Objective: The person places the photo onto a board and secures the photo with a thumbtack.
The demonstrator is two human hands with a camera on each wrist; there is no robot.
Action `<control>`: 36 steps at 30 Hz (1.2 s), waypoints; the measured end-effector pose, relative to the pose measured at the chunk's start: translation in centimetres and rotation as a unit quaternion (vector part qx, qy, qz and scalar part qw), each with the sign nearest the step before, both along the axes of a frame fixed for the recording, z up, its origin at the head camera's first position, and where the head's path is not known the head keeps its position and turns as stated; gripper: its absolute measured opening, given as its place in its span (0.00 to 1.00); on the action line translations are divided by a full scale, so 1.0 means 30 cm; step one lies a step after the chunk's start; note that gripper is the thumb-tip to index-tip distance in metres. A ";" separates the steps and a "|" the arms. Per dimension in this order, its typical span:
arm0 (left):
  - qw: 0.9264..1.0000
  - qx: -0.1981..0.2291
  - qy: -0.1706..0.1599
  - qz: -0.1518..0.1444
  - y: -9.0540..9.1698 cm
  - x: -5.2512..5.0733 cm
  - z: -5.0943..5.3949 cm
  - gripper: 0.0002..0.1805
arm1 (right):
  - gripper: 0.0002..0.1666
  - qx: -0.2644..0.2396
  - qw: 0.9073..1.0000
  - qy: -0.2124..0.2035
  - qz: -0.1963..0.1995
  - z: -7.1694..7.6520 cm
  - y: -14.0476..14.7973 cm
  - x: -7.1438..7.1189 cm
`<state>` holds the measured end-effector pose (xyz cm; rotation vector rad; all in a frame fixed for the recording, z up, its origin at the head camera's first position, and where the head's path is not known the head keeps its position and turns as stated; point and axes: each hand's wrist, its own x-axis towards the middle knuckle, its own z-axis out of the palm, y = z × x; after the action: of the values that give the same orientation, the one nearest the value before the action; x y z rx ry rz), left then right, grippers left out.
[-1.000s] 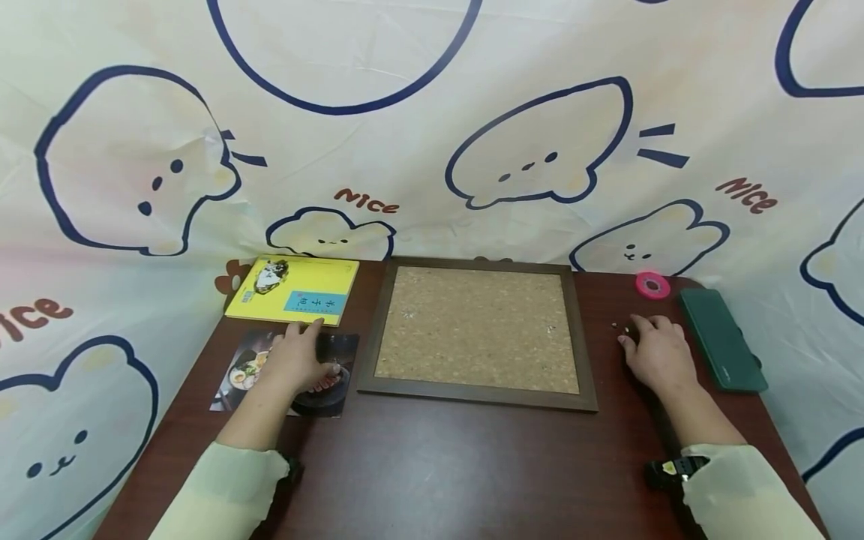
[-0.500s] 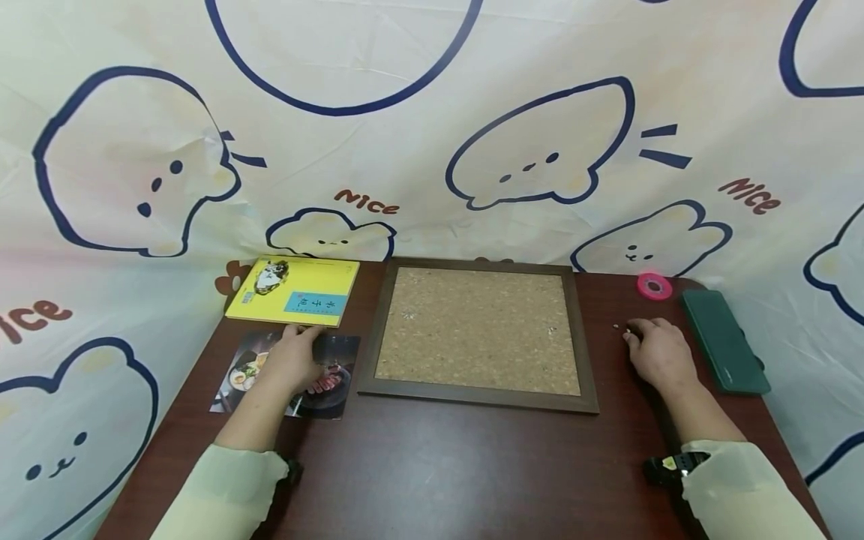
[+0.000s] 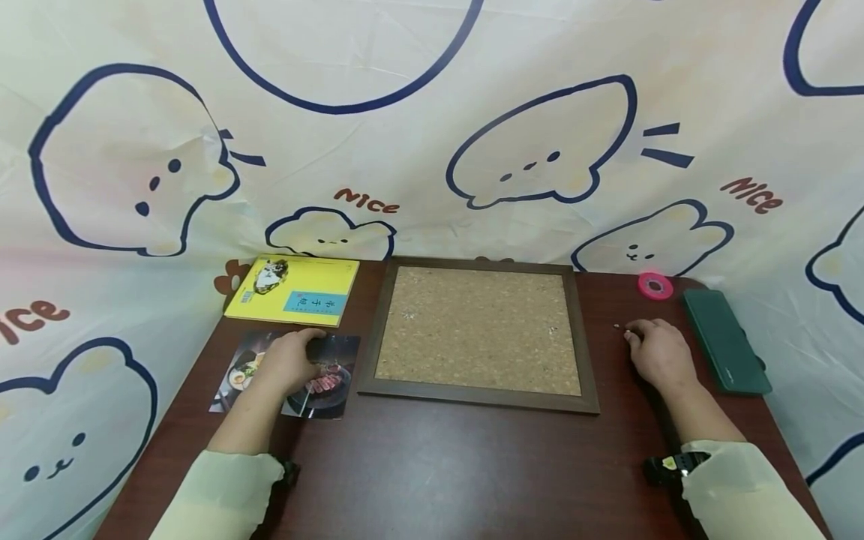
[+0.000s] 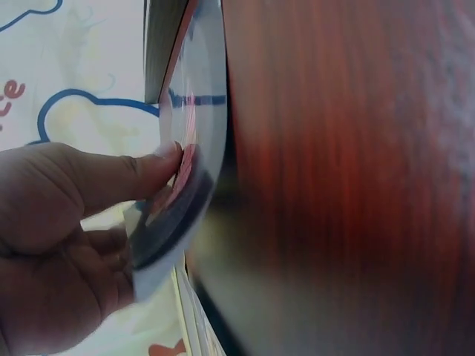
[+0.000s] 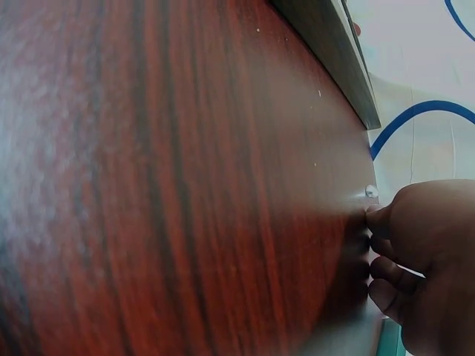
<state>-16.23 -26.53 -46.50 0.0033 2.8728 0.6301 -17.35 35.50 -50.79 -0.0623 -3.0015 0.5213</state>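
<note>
My left hand [image 3: 290, 364] lies over glossy food photos on the left of the table. In the left wrist view its thumb and fingers pinch the edge of a photo showing sliced meat [image 4: 189, 174], which bends up off the tabletop. Another food picture with eggs [image 3: 241, 373] shows left of the wrist; the arm hides whether it is a separate print. Right of the framed cork board [image 3: 479, 330], my right hand [image 3: 661, 352] has thumb and curled fingertips down at the table. A tiny shiny pin [image 5: 371, 192] lies just beyond them. Anything between those fingertips is hidden.
A yellow book [image 3: 293, 291] lies behind the photos. Beyond the right hand are a pink round case [image 3: 655, 286] and a green box [image 3: 725, 341]. A patterned cloth [image 3: 418, 150] hangs behind the table [image 3: 459, 465].
My left fingers have drawn back toward me from the yellow book's edge. The right thumb and fingers have come closer together, covering small bits that showed beside them before.
</note>
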 end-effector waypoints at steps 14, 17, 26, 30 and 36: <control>0.998 0.056 0.002 -0.021 -0.036 0.009 0.010 0.35 | 0.12 -0.022 1.000 -0.007 0.005 0.009 0.002 0.008; 0.998 0.066 0.006 -0.020 -0.045 0.010 0.014 0.34 | 0.12 -0.025 1.000 -0.003 0.009 0.015 -0.001 0.014; 0.997 0.077 0.025 -0.007 -0.047 0.013 0.055 0.29 | 0.09 -0.039 0.999 0.009 0.005 0.036 -0.029 0.027; 0.996 0.085 0.025 -0.003 -0.044 0.009 0.070 0.30 | 0.09 -0.042 0.999 0.019 0.005 0.044 -0.043 0.027; 0.994 0.102 0.029 0.004 -0.045 -0.003 0.078 0.31 | 0.08 -0.045 0.998 0.045 0.019 0.053 -0.069 0.029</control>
<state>-16.31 -27.88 -44.16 0.0421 2.8511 0.9365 -16.48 33.44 -49.19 0.0111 -2.8957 0.6458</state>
